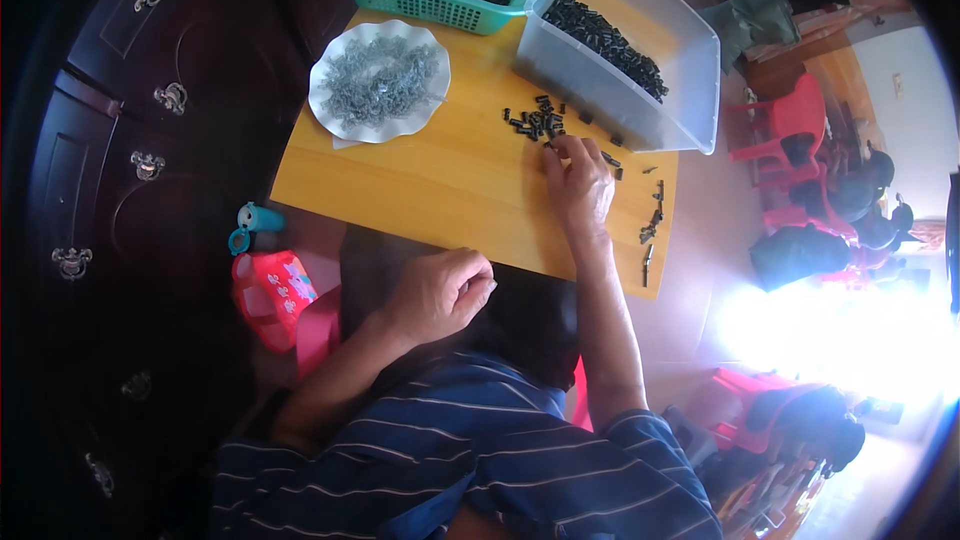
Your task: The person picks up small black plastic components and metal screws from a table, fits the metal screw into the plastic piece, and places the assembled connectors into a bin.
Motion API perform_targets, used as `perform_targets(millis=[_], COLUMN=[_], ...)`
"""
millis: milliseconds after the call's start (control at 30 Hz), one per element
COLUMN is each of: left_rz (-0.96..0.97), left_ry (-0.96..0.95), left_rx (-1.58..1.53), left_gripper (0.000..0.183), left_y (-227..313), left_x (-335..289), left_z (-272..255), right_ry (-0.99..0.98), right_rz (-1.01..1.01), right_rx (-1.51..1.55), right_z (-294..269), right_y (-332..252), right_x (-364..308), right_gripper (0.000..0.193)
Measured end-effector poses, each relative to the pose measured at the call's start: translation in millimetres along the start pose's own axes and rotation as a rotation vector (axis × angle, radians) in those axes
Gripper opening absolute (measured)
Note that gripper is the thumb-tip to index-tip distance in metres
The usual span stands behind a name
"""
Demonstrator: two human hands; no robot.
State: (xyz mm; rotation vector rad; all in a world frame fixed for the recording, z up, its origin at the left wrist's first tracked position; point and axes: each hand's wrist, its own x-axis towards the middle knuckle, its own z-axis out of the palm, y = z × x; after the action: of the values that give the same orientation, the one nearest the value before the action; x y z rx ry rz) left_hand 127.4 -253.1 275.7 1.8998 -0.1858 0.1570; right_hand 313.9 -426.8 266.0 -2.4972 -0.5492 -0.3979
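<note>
My right hand (582, 185) reaches over the wooden table, fingertips drawn together and down at the near edge of a small pile of short black tube-like pieces (538, 123). Whatever sits between those fingertips is too small to make out. Near the table's front edge, above my lap, my left hand (445, 292) is closed, thumb against curled fingers; its contents are hidden. A white wavy-rimmed plate (322, 105) at the left bears a heap of small clear or silvery parts (380, 80). More black pieces (605, 45) lie inside a translucent plastic bin (630, 125) beyond my right hand.
A green basket (480, 17) of black pieces stands at the table's far side. Small dark parts (655, 215) and a thin pen-like tool (648, 265) lie along the right edge. Dark cabinets (150, 230) flank the left; red chairs (790, 130) stand to the right.
</note>
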Motion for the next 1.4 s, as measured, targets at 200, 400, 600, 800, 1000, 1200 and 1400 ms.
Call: perform_targets(millis=[200,400,600,800,1000,1200,1400], left_rz=[-0.006,-0.027,-0.077,-0.128,-0.026,-0.01,0.019], left_ry=[-0.012,-0.005,0.035,0.117,0.179,0.15,0.152], left_rx=[0.018,-0.009,-0.084,-0.086,-0.065,-0.017,-0.001], left_gripper=[0.01,0.008,0.006,0.005,0.004,0.004,0.005], left_y=[0,-1,0,15,30,30,31], left_x=[2,0,10,29,64,77,80], left_z=[1,1,6,10,22,28,28], right_ry=[-0.077,-0.239,-0.345,-0.46,-0.433,-0.394,-0.392], right_rz=[-0.008,0.21,0.448,0.603,0.703,0.786,0.761], right_rx=[-0.074,0.215,0.923,1.396,1.55,1.685,1.73], right_z=[-3,-40,-53,-56,-53,-55,-55], right_y=[2,-18,-18,-17,-19,-11,-10], right_x=[-6,-27,-58,-69,-76,-74,-74], right_gripper=[0.012,0.013,0.017,0.015,0.013,0.013,0.01])
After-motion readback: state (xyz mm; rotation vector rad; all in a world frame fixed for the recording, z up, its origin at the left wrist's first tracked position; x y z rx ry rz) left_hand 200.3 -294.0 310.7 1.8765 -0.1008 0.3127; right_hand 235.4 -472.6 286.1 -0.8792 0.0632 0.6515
